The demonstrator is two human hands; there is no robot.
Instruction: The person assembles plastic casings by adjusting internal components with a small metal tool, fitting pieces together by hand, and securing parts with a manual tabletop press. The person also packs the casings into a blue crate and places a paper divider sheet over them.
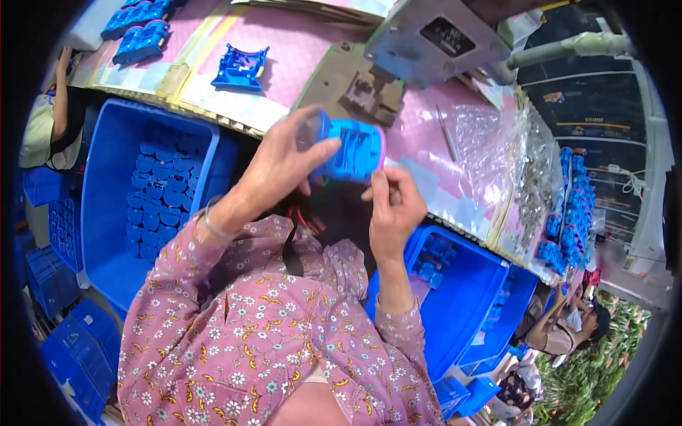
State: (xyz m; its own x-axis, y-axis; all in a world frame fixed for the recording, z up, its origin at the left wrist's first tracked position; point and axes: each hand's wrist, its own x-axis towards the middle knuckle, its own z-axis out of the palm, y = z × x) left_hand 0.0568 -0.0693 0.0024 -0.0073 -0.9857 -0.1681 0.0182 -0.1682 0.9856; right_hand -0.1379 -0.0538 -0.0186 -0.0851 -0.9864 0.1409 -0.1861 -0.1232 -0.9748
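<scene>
My left hand [280, 156] is closed around the left end of a blue plastic housing [360, 150], with the thumb lying across its face. The housing is tilted toward me and shows moulded recesses; a pink edging runs along its right side. My right hand [396, 209] pinches the lower right corner, where the pink edging ends. Whether a small piece is between those fingertips is hidden. Just beyond the housing is a metal fixture [373, 96] on the bench. Another blue housing [241, 69] lies on the pink bench top, open side up.
A blue bin [96, 206] of stacked blue parts stands at my left, another blue bin [462, 312] at my right. A grey machine [437, 42] rises behind the fixture. Clear plastic bags [490, 142] and rows of blue parts [577, 206] lie rightward. Other people sit at both sides.
</scene>
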